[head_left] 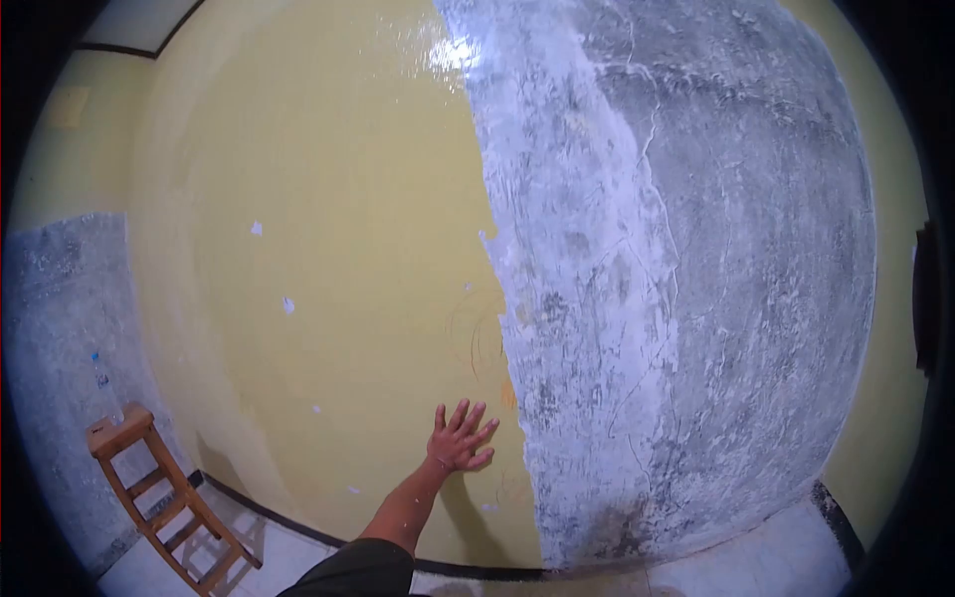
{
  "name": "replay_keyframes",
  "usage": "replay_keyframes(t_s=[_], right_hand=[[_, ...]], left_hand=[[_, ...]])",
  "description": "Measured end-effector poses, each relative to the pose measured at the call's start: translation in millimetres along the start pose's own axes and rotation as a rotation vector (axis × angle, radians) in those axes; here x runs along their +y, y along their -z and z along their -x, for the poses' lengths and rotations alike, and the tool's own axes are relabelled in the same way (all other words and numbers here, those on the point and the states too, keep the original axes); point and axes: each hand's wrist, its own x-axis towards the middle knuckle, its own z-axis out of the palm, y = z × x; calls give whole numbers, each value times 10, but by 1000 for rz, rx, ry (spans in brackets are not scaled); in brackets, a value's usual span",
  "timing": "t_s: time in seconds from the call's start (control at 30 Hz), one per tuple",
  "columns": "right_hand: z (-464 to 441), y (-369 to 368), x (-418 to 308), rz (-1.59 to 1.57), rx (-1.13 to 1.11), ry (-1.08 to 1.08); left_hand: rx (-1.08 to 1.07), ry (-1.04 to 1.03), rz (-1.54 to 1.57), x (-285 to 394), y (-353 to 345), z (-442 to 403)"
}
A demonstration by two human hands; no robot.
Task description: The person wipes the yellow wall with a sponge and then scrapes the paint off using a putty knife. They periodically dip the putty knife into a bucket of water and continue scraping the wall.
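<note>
With fingers spread, my left hand lies against the lower part of the yellow painted wall, or very close to it, and holds nothing. It is a little left of the ragged paint edge, where the yellow gives way to bare grey and white plaster. Small pale chips show in the yellow paint, and faint orange marks are above the hand. A dark sleeve covers the upper arm. My right hand is out of the frame.
At the lower left stands a wooden stool with a clear plastic bottle on top. A dark skirting strip runs above the pale tiled floor. A dark object is at the right edge.
</note>
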Motion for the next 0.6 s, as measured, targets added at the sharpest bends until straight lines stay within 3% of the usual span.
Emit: replay_keyframes(t_s=[0.6], right_hand=[[-230, 6, -311, -97, 9, 170]], left_hand=[[26, 57, 68, 65, -26, -13]])
